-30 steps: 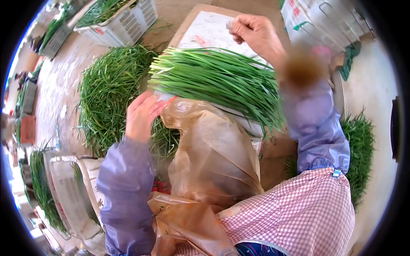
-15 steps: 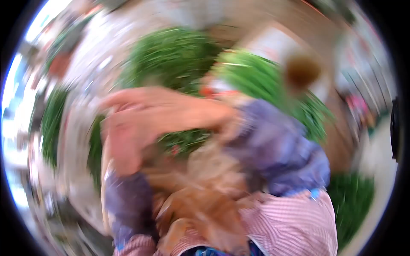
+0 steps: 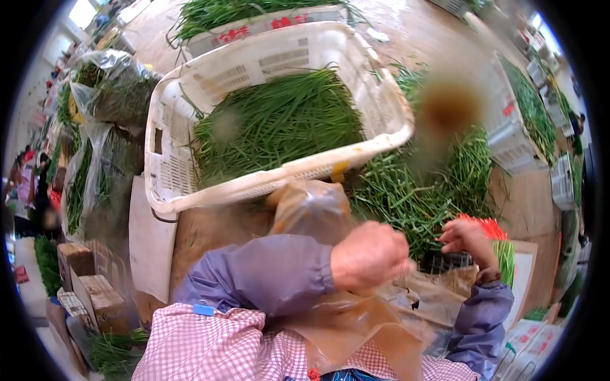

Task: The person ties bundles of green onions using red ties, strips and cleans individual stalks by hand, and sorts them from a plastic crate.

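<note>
My left hand (image 3: pixel 370 257) is curled and slightly blurred in front of the brown plastic apron (image 3: pixel 362 324); what its fingers hold, if anything, is hidden. To its right, my right hand (image 3: pixel 470 240) has bent fingers held apart, beside a bunch of red strips (image 3: pixel 486 227). Just past that hand, part of a green leafy bundle (image 3: pixel 504 260) lies by a white board (image 3: pixel 522 273). Loose green leaves (image 3: pixel 406 203) are heaped beyond both hands. A white plastic crate (image 3: pixel 286 174) holds more long green leaves (image 3: pixel 279 120).
Another filled crate (image 3: pixel 264 24) stands behind the white one. Plastic-wrapped bundles (image 3: pixel 114 89) and cardboard boxes (image 3: pixel 105 301) are at the left. More filled crates (image 3: pixel 508 136) line the right side. Other people (image 3: pixel 38 184) are far off at the left edge.
The view has swung left, bringing the white crate to the centre and the board with its bundle to the right. My hands, overlapping in the blurred earlier view, are now apart.
</note>
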A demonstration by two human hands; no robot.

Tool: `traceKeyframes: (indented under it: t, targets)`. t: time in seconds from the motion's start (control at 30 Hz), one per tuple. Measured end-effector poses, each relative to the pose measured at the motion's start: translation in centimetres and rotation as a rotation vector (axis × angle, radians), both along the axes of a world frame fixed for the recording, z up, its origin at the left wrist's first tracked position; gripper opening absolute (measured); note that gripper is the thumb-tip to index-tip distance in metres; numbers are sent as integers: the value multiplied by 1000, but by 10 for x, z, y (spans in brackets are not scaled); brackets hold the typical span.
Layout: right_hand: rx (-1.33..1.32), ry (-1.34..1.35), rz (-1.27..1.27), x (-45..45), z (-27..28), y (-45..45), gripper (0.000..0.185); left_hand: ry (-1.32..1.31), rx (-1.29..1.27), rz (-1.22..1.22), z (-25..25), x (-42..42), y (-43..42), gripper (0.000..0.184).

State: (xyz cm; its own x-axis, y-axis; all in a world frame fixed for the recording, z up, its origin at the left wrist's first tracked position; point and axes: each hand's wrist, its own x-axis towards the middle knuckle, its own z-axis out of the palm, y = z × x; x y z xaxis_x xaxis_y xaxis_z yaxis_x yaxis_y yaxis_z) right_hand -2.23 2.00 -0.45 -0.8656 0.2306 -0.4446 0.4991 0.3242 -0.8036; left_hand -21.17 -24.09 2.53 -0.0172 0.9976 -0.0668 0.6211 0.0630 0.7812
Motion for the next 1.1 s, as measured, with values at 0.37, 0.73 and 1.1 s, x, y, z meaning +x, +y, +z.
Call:
traceKeyframes:
  t: [0.37,0.73,1.1]
  targets:
    - [869,818,41,-249,-4,-51,18,-259,64,666,-61,-270,-33,41]
    - [622,319,107,-284,-43,-55,27,489,-320,740,-212,-408,109,107]
    - [636,308,111,-284,-38,-58,29,494,-588,596,-238,-460,123,93]
